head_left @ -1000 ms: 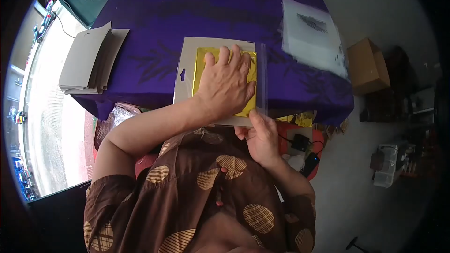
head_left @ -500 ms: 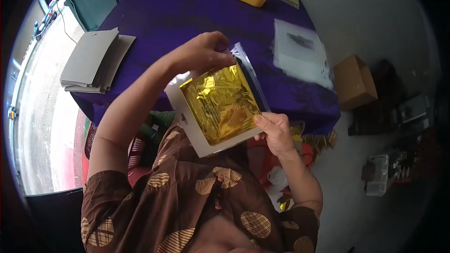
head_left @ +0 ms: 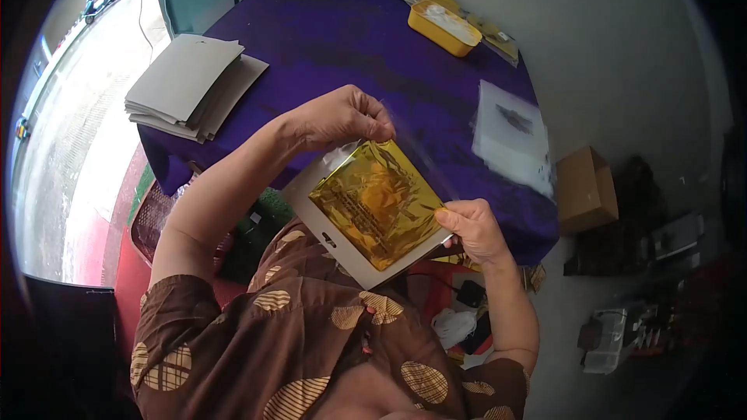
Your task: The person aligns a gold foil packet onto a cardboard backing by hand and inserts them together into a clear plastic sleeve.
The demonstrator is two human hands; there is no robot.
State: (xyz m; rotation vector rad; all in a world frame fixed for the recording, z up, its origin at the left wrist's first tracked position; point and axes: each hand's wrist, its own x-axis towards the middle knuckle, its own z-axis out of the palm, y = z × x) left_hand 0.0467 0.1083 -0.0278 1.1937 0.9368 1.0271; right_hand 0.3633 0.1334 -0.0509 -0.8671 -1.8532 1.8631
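Observation:
A shiny gold foil sheet [head_left: 377, 202] lies against a pale card [head_left: 342, 253] with a hanging slot near its lower left edge. Clear plastic [head_left: 420, 159] shows along the upper right side, seemingly a bag around them. At the top corner, my left hand [head_left: 350, 118] has its fingertips pinched on the gold foil sheet; whether they also grip the plastic is unclear. My right hand [head_left: 473, 229] clamps the right corner, thumb on the front and fingers behind. The whole piece is held tilted above my lap, near the table edge.
On the purple tablecloth [head_left: 311, 54] stand a stack of grey cards [head_left: 187, 78] at left, a yellow tub [head_left: 443, 27] at the back, and clear plastic bags [head_left: 510, 136] at right. A cardboard box [head_left: 583, 190] sits beyond the table's right side.
The view has shifted, and the table appears lower and further right. My left fingertips now pinch the foil's top corner, where earlier the hand bent over the top edge. My right hand keeps its hold.

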